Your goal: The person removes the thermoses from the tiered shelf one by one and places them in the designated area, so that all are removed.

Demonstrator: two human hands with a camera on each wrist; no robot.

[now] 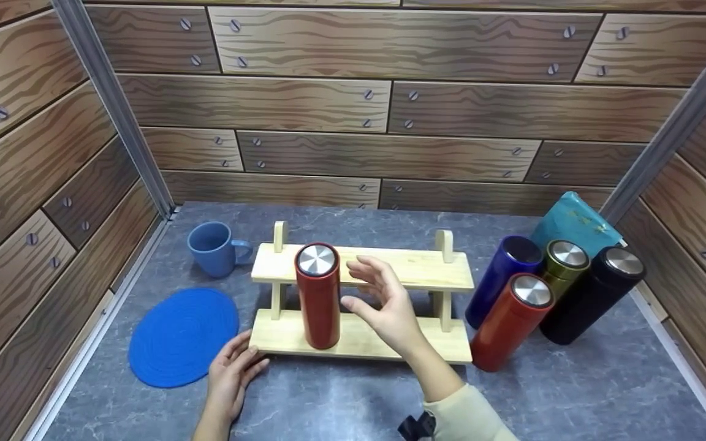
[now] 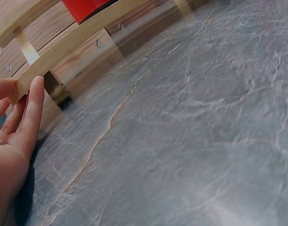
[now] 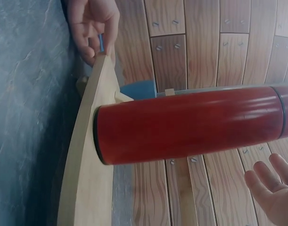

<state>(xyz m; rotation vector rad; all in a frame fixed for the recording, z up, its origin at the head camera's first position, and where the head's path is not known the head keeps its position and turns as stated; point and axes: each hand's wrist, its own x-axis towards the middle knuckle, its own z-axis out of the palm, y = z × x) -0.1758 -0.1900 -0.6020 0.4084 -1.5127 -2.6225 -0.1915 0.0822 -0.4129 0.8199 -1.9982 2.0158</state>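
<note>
A dark red thermos flask (image 1: 319,300) with a steel-topped lid stands upright on the lower board of a two-tier wooden shelf (image 1: 390,340). My right hand (image 1: 387,306) is just right of the flask, fingers spread and palm toward it. In the right wrist view a gap shows between those fingertips (image 3: 261,181) and the flask (image 3: 191,125). At the lower board's front left corner, my left hand (image 1: 230,370) pinches the wood. The left wrist view shows the thumb and fingers (image 2: 33,108) on either side of that corner.
On the right stand a blue flask (image 1: 503,278), an orange-red flask (image 1: 509,324), an olive flask (image 1: 564,263) and a black flask (image 1: 589,300), with a teal pouch (image 1: 573,220) behind. A blue mug (image 1: 215,251) and a round blue mat (image 1: 184,337) lie left of the shelf.
</note>
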